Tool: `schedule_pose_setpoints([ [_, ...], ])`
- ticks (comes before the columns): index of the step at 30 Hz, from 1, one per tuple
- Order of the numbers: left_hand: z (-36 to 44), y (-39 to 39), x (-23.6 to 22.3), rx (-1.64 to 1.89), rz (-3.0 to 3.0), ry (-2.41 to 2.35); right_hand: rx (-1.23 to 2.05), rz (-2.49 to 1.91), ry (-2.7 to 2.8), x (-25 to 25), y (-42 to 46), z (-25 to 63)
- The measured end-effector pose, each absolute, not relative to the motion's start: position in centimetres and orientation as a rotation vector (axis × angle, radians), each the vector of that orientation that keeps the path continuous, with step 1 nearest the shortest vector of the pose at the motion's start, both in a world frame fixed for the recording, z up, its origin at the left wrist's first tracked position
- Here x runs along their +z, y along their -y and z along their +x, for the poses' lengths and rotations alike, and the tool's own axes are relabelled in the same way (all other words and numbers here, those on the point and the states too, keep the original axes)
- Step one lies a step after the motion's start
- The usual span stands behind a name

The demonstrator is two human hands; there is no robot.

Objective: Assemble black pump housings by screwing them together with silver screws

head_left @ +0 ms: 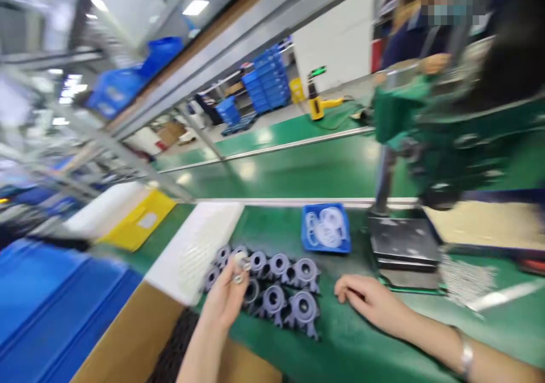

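Observation:
My left hand (225, 297) is closed on small metal ring-shaped parts (239, 265), held by the fingertips above the left part of two rows of dark grey castings. Each casting (305, 307) has a round ring with a central hole and pronged ends. To the right of the rows, my right hand (367, 299) rests on the green table, its fingers loosely bent, the thumb apart and nothing visible in it. Behind the castings sits a blue tray (326, 251) holding white rings (331, 224).
A green press (464, 144) with a black base (404, 244) stands at right, small metal pins (466, 281) beside it. White foam (200, 241) lies at left. An open cardboard box (128, 332) and blue bins (55, 303) are nearer. A person (400, 45) is across the table.

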State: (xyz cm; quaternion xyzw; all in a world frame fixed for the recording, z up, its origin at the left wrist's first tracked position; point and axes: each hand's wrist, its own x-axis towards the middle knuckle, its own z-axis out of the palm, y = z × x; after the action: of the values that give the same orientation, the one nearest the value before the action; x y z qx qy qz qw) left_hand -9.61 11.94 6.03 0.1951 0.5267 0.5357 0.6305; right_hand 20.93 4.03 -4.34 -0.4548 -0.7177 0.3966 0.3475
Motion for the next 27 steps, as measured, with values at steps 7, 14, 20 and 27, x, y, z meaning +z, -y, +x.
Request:
schedule_pose_setpoints([
  [7, -9.0, -9.9, 7.5, 1.26, 0.369, -1.13, 1.131, -1.166, 1.908, -5.3, -3.9, 21.4],
  [14, -9.2, -9.2, 7.1, 1.305, 0.673, -1.124, 1.151, -1.184, 1.913, -5.6, -3.9, 21.6],
  [20, -10.0, -9.6, 7.2, 1.3, 0.855, -1.155, 1.161, -1.191, 1.92, -6.3, -3.8, 21.5],
  [27, -11.2, -10.0, 6.7, 1.283, 0.892, -1.17, 1.155, -1.188, 1.933, -6.9, -4.0, 21.8],
])
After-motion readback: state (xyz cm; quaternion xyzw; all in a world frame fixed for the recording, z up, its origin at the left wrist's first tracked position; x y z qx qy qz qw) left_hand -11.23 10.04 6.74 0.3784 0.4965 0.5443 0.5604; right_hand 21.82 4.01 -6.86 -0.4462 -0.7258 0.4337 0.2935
